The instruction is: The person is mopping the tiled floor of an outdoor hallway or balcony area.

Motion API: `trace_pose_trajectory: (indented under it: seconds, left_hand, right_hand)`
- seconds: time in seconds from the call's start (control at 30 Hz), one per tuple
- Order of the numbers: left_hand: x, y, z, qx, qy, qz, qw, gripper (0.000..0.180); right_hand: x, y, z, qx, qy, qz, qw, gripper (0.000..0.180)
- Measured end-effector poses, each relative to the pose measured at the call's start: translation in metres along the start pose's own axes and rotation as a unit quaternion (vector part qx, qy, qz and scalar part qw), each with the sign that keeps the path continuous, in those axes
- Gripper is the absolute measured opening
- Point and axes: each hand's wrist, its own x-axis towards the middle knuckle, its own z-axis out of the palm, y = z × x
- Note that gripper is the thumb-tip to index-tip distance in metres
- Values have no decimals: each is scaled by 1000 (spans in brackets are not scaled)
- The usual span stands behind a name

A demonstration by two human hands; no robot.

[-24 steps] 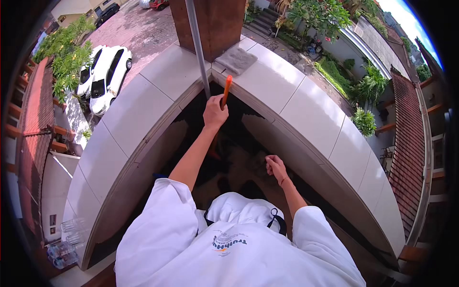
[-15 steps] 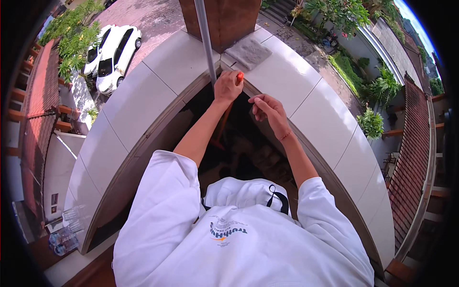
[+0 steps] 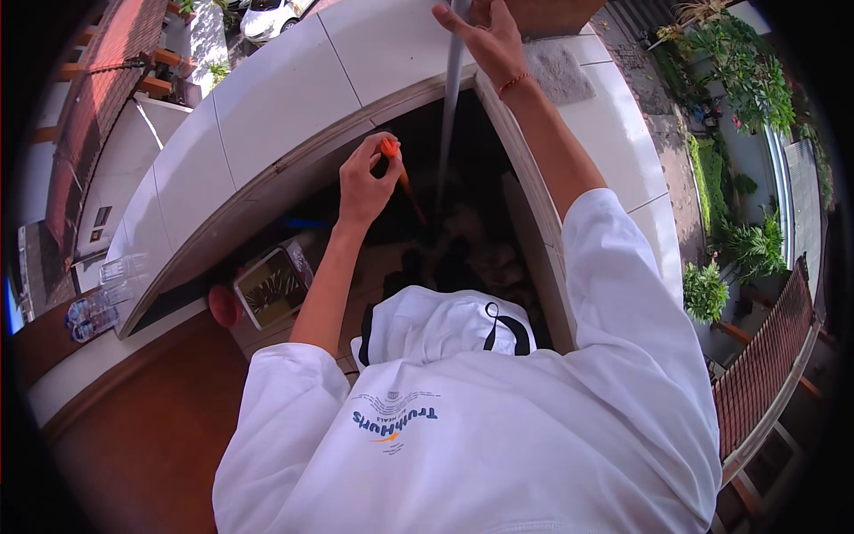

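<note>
I see a square white container [image 3: 271,287] below the curved white ledge [image 3: 267,107]; its dark contents are too murky to name. My left hand [image 3: 365,182] pinches an orange-handled tool [image 3: 398,171] in its fingers, the tip lost in shadow. My right hand [image 3: 485,36], fingers spread, rests against the grey pole [image 3: 452,89]. Clear plastic bottles [image 3: 98,298] lie far left.

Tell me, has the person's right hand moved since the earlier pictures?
Yes. The right hand has gone up from low beside the body to the grey pole at the white ledge, while the left hand holds the orange-handled tool.
</note>
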Motion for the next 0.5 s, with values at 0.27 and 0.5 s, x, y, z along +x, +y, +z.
trace_pose_trajectory:
  seconds: [0.27, 0.5]
  left_hand:
    - [-56, -20, -39, -73, 3, -17, 997, 13]
    - [-69, -48, -80, -59, 8, 39, 997, 20]
  right_hand:
    - [-23, 31, 12, 170, -4, 151, 974, 37]
    - [-107, -42, 3, 170, 112, 32, 978, 44]
